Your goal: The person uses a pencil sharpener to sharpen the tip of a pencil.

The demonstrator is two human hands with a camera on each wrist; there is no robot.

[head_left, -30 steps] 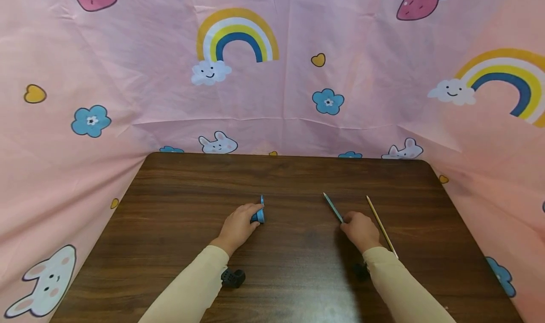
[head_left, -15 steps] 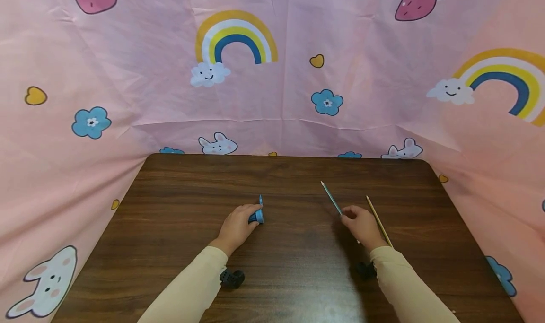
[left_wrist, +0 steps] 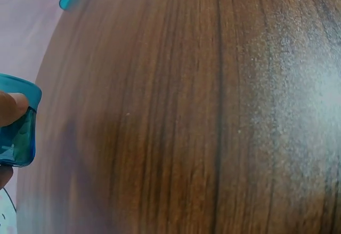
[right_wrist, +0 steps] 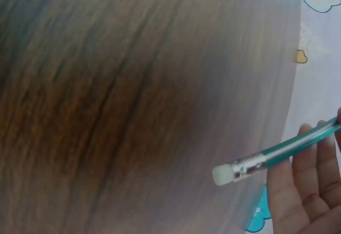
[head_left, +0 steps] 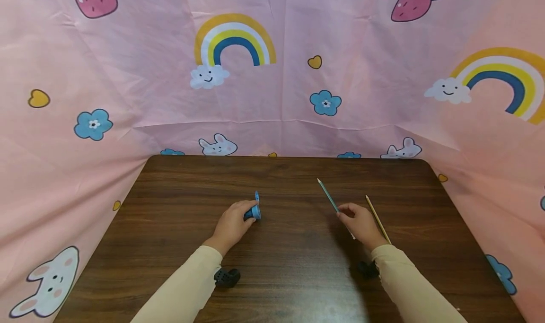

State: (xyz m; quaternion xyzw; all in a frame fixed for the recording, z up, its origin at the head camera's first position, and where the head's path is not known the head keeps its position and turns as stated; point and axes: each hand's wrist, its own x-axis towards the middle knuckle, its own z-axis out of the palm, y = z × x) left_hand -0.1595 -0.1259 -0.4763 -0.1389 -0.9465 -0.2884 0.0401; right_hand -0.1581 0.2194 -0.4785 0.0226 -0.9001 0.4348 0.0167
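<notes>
Two-handed holding of a small blue container and a green pencil over a dark wooden table (head_left: 289, 275). My left hand (head_left: 232, 223) grips the blue container (head_left: 256, 213), left of the table's middle, thumb and fingers about its sides, the lid (head_left: 257, 196) standing up at its far side; whether its base touches the wood I cannot tell. My right hand (head_left: 362, 223) pinches the green pencil (head_left: 328, 195) between thumb and fingers, right of the middle, tip pointing away and leftward, eraser (right_wrist: 223, 175) toward me. A yellow pencil (head_left: 376, 216) lies on the table just beyond that hand, partly hidden by my wrist. The step in hand, I judge, is raising and settling the pencil; the next move would call for bringing pencil and container together, turning the required end to the opening while the left grip stays firm. Compared with the frame a second earlier, the pencil reaches farther from me and its lower end now shows beneath my hand; the container sits slightly farther left, and the yellow pencil appears unmoved.
</notes>
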